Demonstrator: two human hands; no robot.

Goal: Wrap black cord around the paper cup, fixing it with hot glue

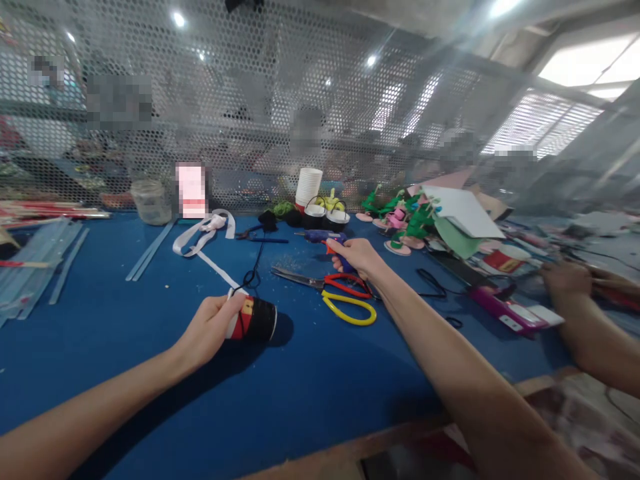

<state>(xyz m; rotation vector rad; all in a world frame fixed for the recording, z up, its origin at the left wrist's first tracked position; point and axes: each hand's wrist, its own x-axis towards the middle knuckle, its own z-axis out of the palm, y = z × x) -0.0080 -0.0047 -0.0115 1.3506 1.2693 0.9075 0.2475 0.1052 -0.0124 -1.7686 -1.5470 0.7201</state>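
Observation:
My left hand (213,327) is closed round a paper cup (257,320), tilted on its side, with a black band and a red and yellow print. A black cord (253,275) loops up from the cup by my thumb, and a white ribbon (215,268) runs from there to a loose coil. Farther right, my right hand (353,257) is wrapped round the handle of a blue glue gun (325,236) with an orange trigger; its nozzle points left. Just below lie scissors (320,283) with one red and one yellow handle loop, partly under my right wrist.
Clear plastic strips (43,267) and a jar (150,201) stand left. At the back are stacked white cups (309,187), two small black-and-white buckets (325,217) and green craft plants (420,217). A purple device (510,313) and a co-worker's hand (567,283) are at right.

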